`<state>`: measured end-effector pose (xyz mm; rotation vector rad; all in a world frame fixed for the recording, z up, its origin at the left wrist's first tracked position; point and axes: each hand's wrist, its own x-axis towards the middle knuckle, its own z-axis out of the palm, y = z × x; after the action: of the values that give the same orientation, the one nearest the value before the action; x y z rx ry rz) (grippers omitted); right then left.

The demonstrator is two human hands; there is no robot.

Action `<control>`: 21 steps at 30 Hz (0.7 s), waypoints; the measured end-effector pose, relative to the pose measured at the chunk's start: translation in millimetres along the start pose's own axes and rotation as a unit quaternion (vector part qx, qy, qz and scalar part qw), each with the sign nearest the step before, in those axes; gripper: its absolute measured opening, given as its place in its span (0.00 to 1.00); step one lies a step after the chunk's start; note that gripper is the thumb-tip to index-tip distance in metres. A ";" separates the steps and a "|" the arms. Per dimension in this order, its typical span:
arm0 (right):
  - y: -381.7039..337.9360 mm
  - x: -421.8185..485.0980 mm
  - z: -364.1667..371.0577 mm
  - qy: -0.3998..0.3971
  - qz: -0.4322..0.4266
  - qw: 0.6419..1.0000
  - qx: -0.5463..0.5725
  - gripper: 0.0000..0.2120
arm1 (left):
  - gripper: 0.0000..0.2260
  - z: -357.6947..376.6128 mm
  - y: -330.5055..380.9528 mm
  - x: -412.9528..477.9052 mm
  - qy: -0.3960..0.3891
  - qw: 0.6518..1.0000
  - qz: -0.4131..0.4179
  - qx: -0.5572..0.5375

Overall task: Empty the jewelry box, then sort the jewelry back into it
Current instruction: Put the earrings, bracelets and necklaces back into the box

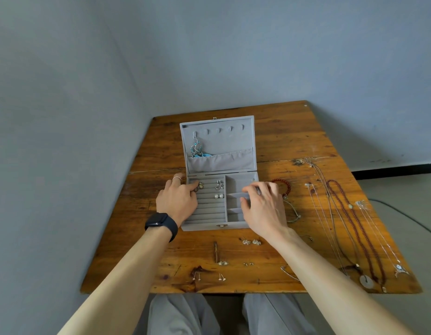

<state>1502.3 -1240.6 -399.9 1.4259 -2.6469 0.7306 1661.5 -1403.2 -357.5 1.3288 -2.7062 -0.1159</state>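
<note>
Wooden table [294,131], open jewelry box [202,227], left hand [177,199] in a pinch on an earring [199,186], right hand [262,206] of indiscernible grip

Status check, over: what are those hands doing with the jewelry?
Left hand pinching earring at jewelry box slots. Right hand over compartments, grip unclear. Necklaces wait on table. Nothing blocking.

Raised lid [233,141] blocks the far side; earrings [250,242] litter the near table [137,262]

Both forearms are reaching forward, the left hand [177,201] pinching an earring [200,184], the right hand [264,206] hovering with fingers loosely spread.
</note>
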 end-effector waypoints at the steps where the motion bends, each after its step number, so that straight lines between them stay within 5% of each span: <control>1: -0.2 0.0 0.0 0.000 0.000 1.000 0.000 0.14 | 0.19 0.1 0.3 -0.2 -0.004 1.000 0.004 0.007; 21: 0.3 -1.1 0.7 -0.005 0.001 1.000 0.002 0.14 | 0.18 -5.6 0.4 -13.5 -0.010 0.998 0.056 0.001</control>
<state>1502.8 -1239.8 -401.0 1.4314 -2.6574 0.7308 1670.2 -1392.3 -353.0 1.1787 -2.7917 -0.1167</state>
